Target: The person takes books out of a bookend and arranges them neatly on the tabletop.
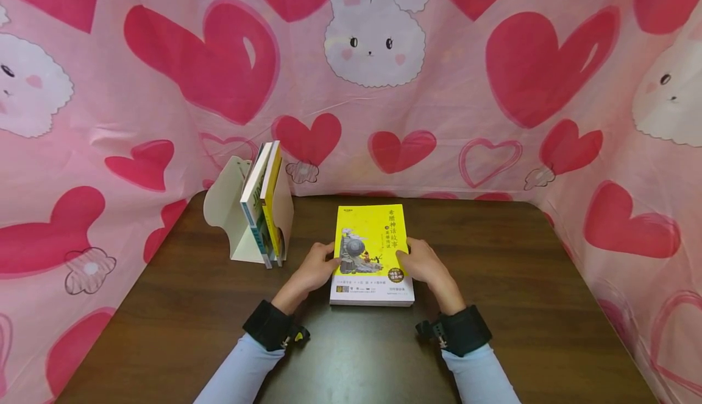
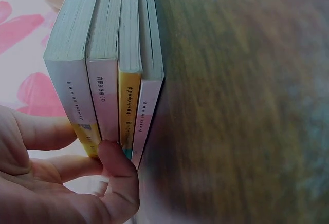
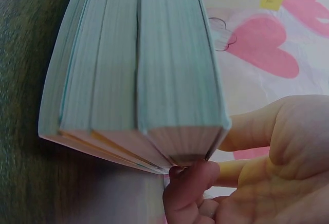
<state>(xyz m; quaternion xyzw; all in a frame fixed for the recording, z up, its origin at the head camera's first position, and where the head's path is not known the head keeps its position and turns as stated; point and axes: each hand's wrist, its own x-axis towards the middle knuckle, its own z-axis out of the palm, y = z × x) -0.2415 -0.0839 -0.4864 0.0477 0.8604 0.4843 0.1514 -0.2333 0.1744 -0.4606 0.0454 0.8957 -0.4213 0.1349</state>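
Square-cornered stack of four paperback books, a yellow-and-white cover uppermost (image 1: pixel 371 255): around the middle of the tabletop, between both hands; the top cover carries Chinese lettering, a grey drawing and a white lower band (whether the underside meets the wood all along, I cannot tell).
Left hand (image 1: pixel 315 267): clamped on the stack's left side, thumb at the top cover's edge, bent fingers against the spines; the third spine down is an orange-yellow spine (image 2: pixel 128 95).
Right hand (image 1: pixel 426 265): clamped on the stack's right side, thumb over the top cover's edge, a curled finger at the pale paper page edges (image 3: pixel 182 139).
Cream, curved-sided book stand (image 1: pixel 225 194): left of the stack and well apart from it, holding leaning books, among them a slim yellow-spined book (image 1: pixel 271 227).
Dark brown wood-grained table (image 1: pixel 515 270): beneath the stack and the stand.
Pale blue long sleeves (image 1: pixel 241 367): below broad black wristbands (image 1: pixel 267 326).
Pink cloth backdrop with red hearts and white rabbits (image 1: pixel 384 105): behind and beside the table.
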